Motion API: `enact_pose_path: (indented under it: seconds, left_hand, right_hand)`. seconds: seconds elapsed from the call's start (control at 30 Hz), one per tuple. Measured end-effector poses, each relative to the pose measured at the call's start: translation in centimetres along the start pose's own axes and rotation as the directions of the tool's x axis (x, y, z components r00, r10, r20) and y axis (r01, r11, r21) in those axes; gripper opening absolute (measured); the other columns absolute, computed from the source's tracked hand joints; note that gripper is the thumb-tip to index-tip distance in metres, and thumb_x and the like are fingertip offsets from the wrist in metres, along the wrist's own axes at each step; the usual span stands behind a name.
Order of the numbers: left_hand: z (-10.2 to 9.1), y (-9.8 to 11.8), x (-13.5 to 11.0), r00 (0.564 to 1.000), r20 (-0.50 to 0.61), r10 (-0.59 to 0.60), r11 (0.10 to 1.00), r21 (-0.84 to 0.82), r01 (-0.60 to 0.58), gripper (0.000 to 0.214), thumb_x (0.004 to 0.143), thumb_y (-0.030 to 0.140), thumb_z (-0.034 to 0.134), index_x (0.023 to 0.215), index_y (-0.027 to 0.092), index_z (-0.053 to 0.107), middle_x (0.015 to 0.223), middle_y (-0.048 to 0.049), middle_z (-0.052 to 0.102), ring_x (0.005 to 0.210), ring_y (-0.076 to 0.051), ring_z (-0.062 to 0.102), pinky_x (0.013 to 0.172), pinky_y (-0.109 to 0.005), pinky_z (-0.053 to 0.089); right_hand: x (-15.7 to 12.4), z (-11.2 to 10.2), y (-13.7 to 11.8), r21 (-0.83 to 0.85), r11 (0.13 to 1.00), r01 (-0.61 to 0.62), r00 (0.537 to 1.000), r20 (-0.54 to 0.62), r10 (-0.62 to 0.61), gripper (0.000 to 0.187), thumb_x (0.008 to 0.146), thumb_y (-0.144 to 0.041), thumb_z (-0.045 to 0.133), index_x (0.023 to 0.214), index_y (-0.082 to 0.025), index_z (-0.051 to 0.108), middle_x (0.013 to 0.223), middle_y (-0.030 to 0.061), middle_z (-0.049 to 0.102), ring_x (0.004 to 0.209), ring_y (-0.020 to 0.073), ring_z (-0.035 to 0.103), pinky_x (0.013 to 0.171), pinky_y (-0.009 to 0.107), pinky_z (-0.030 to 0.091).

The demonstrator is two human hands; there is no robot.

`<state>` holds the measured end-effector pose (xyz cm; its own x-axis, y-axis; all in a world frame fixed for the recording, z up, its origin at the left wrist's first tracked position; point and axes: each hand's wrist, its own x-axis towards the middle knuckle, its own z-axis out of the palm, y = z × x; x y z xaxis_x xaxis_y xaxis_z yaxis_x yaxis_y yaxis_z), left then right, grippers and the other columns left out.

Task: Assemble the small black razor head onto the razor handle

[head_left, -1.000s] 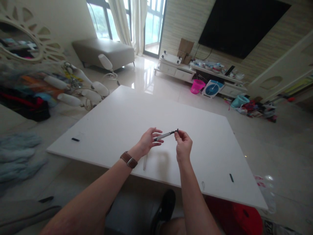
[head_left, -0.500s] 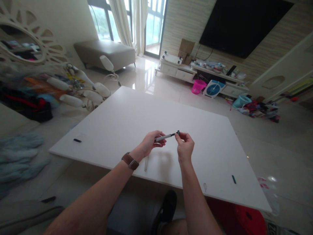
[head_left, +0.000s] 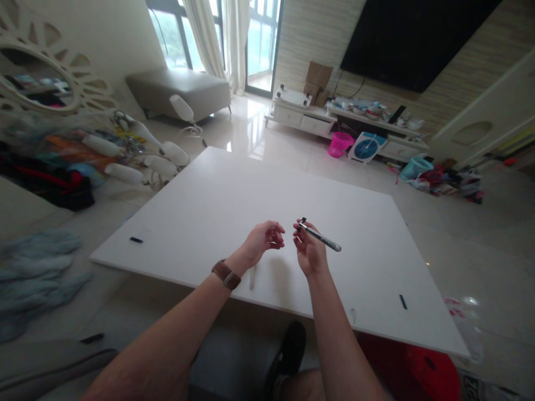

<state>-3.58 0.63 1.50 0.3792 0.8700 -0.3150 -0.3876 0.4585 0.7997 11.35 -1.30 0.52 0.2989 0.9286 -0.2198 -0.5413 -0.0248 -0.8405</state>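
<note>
Over the white table (head_left: 200, 206), the right hand (head_left: 310, 254) held a pen (head_left: 324, 240).
Its fingers were clamped near the dark tip, barrel pointing off rightward; the left hand (head_left: 261, 241) hovered just beside that tip, fingers loosely curled, empty.

Home living room, wall television (head_left: 413, 39), grey sofa (head_left: 179, 89), curtained windows (head_left: 217, 33)

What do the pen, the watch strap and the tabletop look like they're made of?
Pen: likely metal or plastic, with a silvery-grey barrel, dull sheen and black tip. Watch strap: probably leather, a matte brown band curving round the wrist. Tabletop: smooth white board, perhaps laminate, with a faint sheen.
</note>
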Motion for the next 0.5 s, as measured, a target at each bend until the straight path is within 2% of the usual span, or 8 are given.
enact_pose_path:
  seconds: [0.2, 0.33, 0.5]
  left_hand:
    - [0.2, 0.22, -0.12, 1.0, -0.031, -0.005, 1.0, 0.008, 0.005, 0.022, 0.076, 0.035, 0.061, 0.073, 0.014, 0.066, 0.064, -0.0026, 0.061, 0.058, -0.014, 0.06, 0.062, -0.027, 0.048]
    - [0.17, 0.18, -0.19, 1.0, -0.029, -0.005, 1.0, 0.016, 0.005, 0.023, 0.076, 0.036, 0.062, 0.072, 0.014, 0.066, 0.065, -0.0029, 0.062, 0.059, -0.014, 0.06, 0.063, -0.028, 0.048]
    - [0.15, 0.18, -0.18, 0.999, -0.037, 0.021, 0.999, 0.03, -0.019, 0.022, 0.075, 0.035, 0.066, 0.071, 0.014, 0.067, 0.065, -0.0033, 0.062, 0.06, -0.013, 0.059, 0.063, -0.027, 0.047]
  right_hand:
    - [-0.02, -0.17, 0.02, 0.063, 0.998, -0.007, 1.0, 0.028, 0.006, 0.031, 0.061, -0.03, 0.086, 0.087, -0.024, 0.07, 0.092, 0.0008, 0.073, 0.07, 0.0111, 0.062, 0.061, 0.023, 0.05]
    - [-0.14, -0.06, -0.01, 0.0, 1.0, 0.008, 0.995, 0.101, -0.008, 0.034, 0.061, -0.033, 0.086, 0.09, -0.025, 0.07, 0.095, 0.0016, 0.072, 0.071, 0.012, 0.062, 0.062, 0.025, 0.053]
    - [-0.22, 0.06, -0.03, -0.032, 0.999, 0.021, 0.993, 0.113, -0.017, 0.033, 0.061, -0.032, 0.086, 0.089, -0.025, 0.071, 0.094, 0.0019, 0.072, 0.07, 0.0125, 0.061, 0.061, 0.025, 0.053]
